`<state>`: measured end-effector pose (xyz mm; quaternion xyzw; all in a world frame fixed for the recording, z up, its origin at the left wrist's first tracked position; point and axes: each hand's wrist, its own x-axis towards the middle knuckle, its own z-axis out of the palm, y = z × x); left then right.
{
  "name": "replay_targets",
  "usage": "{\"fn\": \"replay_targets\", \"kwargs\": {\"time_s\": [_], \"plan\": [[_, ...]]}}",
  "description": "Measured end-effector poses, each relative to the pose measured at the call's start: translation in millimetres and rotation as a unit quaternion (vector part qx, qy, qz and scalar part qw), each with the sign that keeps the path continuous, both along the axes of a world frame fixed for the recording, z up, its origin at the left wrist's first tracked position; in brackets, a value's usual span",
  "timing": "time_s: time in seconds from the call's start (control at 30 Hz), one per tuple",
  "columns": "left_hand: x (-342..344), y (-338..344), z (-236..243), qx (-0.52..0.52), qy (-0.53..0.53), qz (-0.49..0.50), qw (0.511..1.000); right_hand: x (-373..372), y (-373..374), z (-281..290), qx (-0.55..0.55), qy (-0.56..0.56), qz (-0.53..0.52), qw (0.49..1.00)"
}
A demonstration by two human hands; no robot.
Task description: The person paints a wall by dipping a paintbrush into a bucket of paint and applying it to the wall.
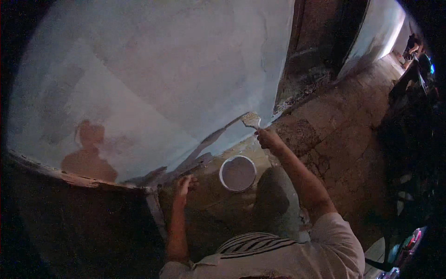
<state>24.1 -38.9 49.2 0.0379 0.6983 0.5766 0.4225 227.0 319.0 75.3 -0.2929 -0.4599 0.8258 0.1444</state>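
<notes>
My right hand (268, 138) is closed round the handle of a wide paintbrush (251, 120), whose pale bristles touch the lower part of a whitish wall (186, 69) near its right-hand corner. Below and to the left of the brush stands a round white bucket (221, 176) with greyish paint (239, 173) in it. To the left of the bucket, near the foot of the wall, my left hand (186, 184) is held with its fingers loosely apart and nothing in them. A darker, uneven strip runs along the wall's base between the hands.
A dark recessed doorway (316, 42) opens to the right of the wall. Brown, stained floor (353, 121) stretches along the right, with dark, indistinct things at its far edge. A low ledge (155, 211) juts out at lower left. My shadow (89, 153) falls on the wall.
</notes>
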Motion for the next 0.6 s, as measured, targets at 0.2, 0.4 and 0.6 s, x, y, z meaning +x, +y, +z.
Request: {"fn": "replay_targets", "kwargs": {"time_s": [0.2,0.4,0.6], "plan": [[-5.4,-9.8,9.3,0.067,0.047,-0.002,0.997,-10.4,30.3,141.1,0.092,-0.017,0.007,0.996],[-20.2,-15.3,2.6,0.113,-0.120,-0.050,0.985,16.6,15.9,270.6,0.176,0.092,-0.025,0.980],[34.9,12.4,-43.1,0.007,-0.028,-0.115,0.993,16.1,-29.7,212.8,0.218,0.006,-0.052,0.974]]}}
